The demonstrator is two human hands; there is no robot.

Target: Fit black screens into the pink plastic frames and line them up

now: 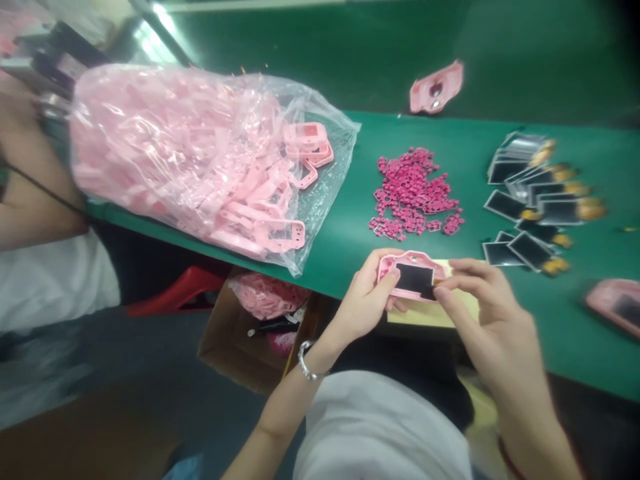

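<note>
My left hand (367, 297) holds a pink plastic camera-like casing (420, 257) by its left end, with the thumb on its inner face. A small black display screen (415, 279) lies in the casing. My right hand (493, 317) pinches the right edge of the screen, near its orange ribbon, between thumb and fingers. The exact fingertip contact is partly hidden. Below the casing is a yellow sheet (460, 307) at the table's near edge. Beyond it lies a heap of magenta button pieces (413, 187).
A clear bag (190, 153) of pink frames covers the left of the green table (345, 233). Several loose screens (537, 200) lie at right. Pink casings rest at the back (437, 88) and right edge (617, 300). A cardboard box (225, 340) stands below; another person's arm (35, 173) is far left.
</note>
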